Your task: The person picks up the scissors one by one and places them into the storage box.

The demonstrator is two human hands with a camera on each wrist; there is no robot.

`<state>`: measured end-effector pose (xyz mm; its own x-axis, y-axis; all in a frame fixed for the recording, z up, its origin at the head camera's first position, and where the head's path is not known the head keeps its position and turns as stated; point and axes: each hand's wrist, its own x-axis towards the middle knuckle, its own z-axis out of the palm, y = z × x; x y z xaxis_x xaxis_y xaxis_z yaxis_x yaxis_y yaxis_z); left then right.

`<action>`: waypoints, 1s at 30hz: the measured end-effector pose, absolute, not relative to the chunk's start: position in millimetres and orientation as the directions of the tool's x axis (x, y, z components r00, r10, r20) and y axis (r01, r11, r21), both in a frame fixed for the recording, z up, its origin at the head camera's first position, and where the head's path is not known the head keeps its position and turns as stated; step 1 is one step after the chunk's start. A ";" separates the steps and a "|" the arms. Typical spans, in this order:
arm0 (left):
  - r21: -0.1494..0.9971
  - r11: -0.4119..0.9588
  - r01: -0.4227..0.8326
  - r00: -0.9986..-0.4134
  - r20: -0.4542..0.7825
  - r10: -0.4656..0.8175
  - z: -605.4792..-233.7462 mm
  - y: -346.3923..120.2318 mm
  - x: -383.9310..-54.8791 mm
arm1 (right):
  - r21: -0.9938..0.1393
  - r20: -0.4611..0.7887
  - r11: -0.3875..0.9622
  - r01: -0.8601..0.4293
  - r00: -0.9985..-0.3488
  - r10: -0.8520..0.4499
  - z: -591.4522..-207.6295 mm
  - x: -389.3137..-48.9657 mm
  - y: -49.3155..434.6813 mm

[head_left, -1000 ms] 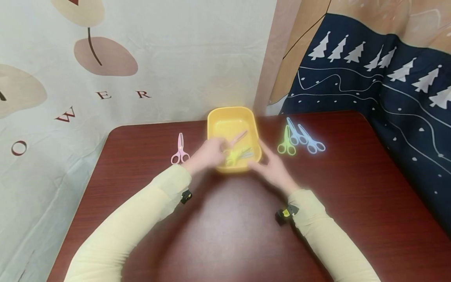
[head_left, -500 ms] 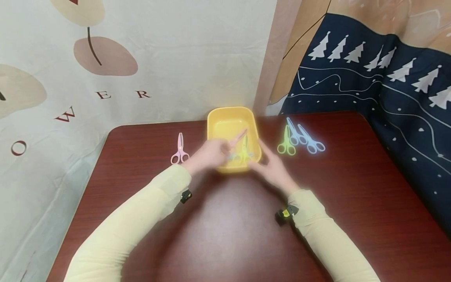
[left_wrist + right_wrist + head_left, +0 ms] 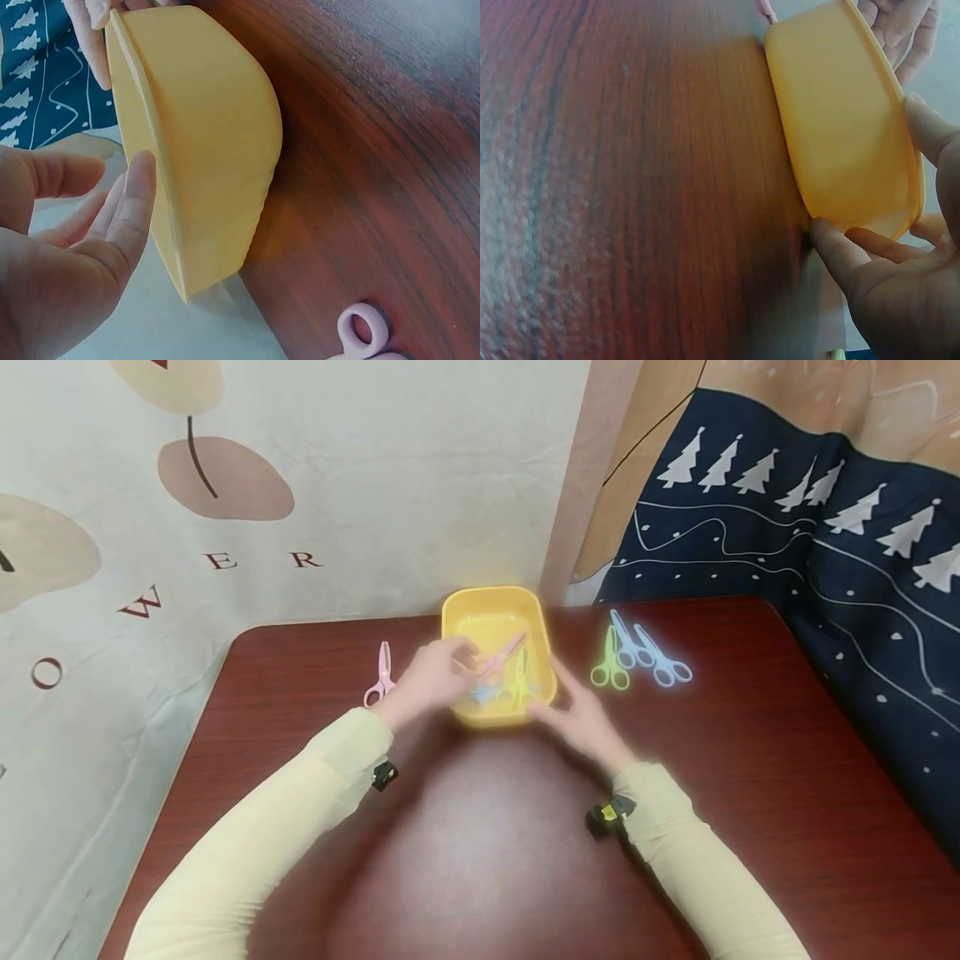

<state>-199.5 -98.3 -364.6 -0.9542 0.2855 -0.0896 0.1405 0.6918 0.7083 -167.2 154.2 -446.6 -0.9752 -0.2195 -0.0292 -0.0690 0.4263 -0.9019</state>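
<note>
A yellow plastic box [image 3: 491,602] stands at the back middle of the table. Inside lie pink scissors [image 3: 512,652], yellow-green scissors [image 3: 522,670] and blue handles [image 3: 482,694], slightly blurred. My left hand [image 3: 437,675] hovers over the box's left rim, close to the pink handles. In the left wrist view, its thumb and fingers [image 3: 139,180] are apart with nothing between them. On the right side my right hand [image 3: 581,718] grips the box. The right wrist view has its thumb [image 3: 930,131] at the rim and fingers around the lower corner.
Another pair of pink scissors [image 3: 384,668] lies left of the box, partly behind my left hand. To the right lie green scissors [image 3: 611,664] beside two blue pairs [image 3: 663,660]. A wall cloth [image 3: 375,527] hangs right behind the table [image 3: 750,735].
The yellow-green scissors turned from pointing right to pointing away as my left hand let them go. That hand then lifted slightly left and back. My right hand keeps still on the box.
</note>
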 end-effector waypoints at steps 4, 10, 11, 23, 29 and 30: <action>0.729 0.673 0.124 -0.967 -0.064 0.248 -363.2 -105.5 -198.9 | -0.902 -0.035 0.428 -0.063 -0.975 -0.218 -446.2 -167.1 154.4; 0.728 0.669 0.147 -0.979 0.012 0.202 -365.1 -116.9 -200.3 | -0.904 -0.039 0.423 -0.058 -0.975 -0.217 -444.2 -166.9 154.1; 0.730 0.668 0.148 -0.980 0.019 0.197 -365.7 -118.8 -200.7 | -0.904 -0.040 0.423 -0.057 -0.975 -0.216 -444.1 -167.0 154.1; 0.706 0.696 0.131 -0.987 0.026 0.159 -370.6 -140.8 -202.5 | -0.901 -0.038 0.429 -0.060 -0.976 -0.216 -444.5 -167.7 154.4; 0.713 0.694 0.101 -0.991 0.013 0.132 -369.7 -150.4 -198.7 | -0.902 -0.039 0.428 -0.059 -0.975 -0.217 -444.5 -166.7 154.0; 0.714 0.693 0.099 -0.992 0.012 0.129 -370.3 -152.0 -198.5 | -0.902 -0.040 0.429 -0.058 -0.976 -0.216 -444.7 -166.7 154.1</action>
